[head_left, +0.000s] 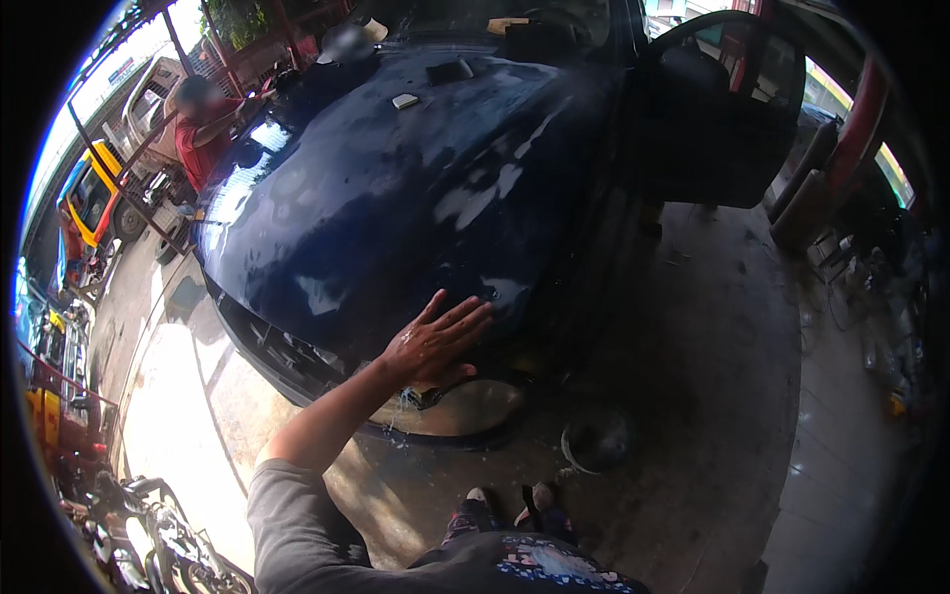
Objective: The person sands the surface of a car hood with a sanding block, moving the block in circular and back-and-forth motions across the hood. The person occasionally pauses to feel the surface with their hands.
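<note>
A left hand (440, 342), splayed wide, is at the front edge of a dark-blue car hood (366, 223), near a bucket (567, 450).

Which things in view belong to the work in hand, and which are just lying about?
Likely in use:
- left hand, fingers spread at the front of the dark blue hood
- small pale block on the hood, perhaps
- bucket near the car's front, perhaps

Apparently just about:
- motorcycle, lower left
- yellow vehicle, left background
</note>
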Tool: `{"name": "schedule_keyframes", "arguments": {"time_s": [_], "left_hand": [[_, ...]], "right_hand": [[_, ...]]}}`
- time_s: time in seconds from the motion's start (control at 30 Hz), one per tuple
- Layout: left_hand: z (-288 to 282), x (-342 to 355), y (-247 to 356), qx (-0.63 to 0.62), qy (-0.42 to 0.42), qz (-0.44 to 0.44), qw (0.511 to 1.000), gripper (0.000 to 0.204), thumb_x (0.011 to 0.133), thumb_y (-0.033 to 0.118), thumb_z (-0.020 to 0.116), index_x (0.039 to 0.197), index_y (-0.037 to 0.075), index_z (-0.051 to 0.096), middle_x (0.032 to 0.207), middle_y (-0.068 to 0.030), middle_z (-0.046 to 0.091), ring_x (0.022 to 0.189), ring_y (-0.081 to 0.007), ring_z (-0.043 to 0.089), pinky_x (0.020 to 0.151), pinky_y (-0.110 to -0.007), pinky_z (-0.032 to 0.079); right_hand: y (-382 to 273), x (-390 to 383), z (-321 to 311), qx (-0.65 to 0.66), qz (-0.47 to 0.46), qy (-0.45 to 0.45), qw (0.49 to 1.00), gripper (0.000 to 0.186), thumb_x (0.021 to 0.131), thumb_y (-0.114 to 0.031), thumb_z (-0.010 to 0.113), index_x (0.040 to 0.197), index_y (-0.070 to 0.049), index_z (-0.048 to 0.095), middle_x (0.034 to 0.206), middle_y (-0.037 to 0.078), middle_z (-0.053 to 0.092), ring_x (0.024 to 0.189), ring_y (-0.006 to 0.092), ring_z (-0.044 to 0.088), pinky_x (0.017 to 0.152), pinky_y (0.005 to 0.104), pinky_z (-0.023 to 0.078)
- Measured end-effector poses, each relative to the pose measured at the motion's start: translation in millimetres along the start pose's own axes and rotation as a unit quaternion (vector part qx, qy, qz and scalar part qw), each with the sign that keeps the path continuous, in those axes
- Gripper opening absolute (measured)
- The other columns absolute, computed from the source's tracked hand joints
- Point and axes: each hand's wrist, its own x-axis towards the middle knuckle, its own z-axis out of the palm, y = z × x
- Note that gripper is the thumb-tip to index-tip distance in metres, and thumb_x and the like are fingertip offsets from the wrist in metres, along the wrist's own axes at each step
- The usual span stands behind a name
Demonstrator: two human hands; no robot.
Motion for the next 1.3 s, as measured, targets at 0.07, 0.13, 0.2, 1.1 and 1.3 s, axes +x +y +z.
{"name": "schedule_keyframes", "arguments": {"time_s": [0.07, 0.13, 0.2, 1.1, 1.3], "left_hand": [[-2, 62, 2, -0.01, 0.005, -0.029, 1.0, 0.094, 0.107, 0.073, 0.045, 0.172, 0.006, 0.034, 0.183, -0.0113, 0.025, 0.171, -0.0285, 0.017, 0.139, -0.061, 0.008], [-6, 133, 7, -0.02, 0.037, -0.069, 0.997, 0.096, 0.107, 0.075, 0.04, 0.173, 0.007, 0.031, 0.184, -0.011, 0.023, 0.171, -0.0278, 0.016, 0.138, -0.062, 0.007], [-9, 199, 14, -0.028, 0.08, -0.126, 0.988, 0.097, 0.108, 0.077, 0.036, 0.174, 0.007, 0.029, 0.184, -0.0108, 0.023, 0.171, -0.0267, 0.016, 0.138, -0.061, 0.007], [39, -54, 7, -0.151, 0.169, -0.092, 0.97, 0.089, 0.109, 0.061, 0.051, 0.174, 0.006, 0.027, 0.184, -0.0159, 0.021, 0.171, -0.0298, 0.017, 0.14, -0.058, 0.004], [12, 30, -30, -0.127, 0.178, -0.105, 0.97, 0.083, 0.11, 0.06, 0.044, 0.172, 0.006, 0.034, 0.183, -0.0136, 0.027, 0.171, -0.0279, 0.018, 0.139, -0.06, 0.001]], "right_hand": [[-14, 16, -8, 0.029, 0.007, -0.006, 1.0, 0.078, 0.075, -0.013, 0.099, 0.147, -0.006, 0.068, 0.139, 0.017, 0.073, 0.125, 0.0322, 0.072, 0.107, 0.0485, 0.057], [-43, 43, -32, 0.046, -0.006, 0.004, 0.999, 0.079, 0.076, -0.014, 0.098, 0.148, -0.006, 0.067, 0.14, 0.018, 0.072, 0.126, 0.0323, 0.071, 0.107, 0.0479, 0.057], [-75, 73, -66, 0.057, -0.034, 0.029, 0.997, 0.079, 0.077, -0.014, 0.098, 0.149, -0.005, 0.066, 0.141, 0.018, 0.072, 0.127, 0.0323, 0.071, 0.108, 0.0473, 0.056], [-368, -35, -53, 0.022, -0.39, 0.063, 0.918, 0.078, 0.091, -0.022, 0.089, 0.158, -0.001, 0.056, 0.152, 0.016, 0.065, 0.14, 0.0366, 0.06, 0.115, 0.0499, 0.048], [-375, -25, -47, 0.01, -0.37, 0.067, 0.927, 0.077, 0.091, -0.022, 0.089, 0.158, -0.001, 0.056, 0.151, 0.016, 0.066, 0.14, 0.0366, 0.06, 0.115, 0.0499, 0.048]]}}
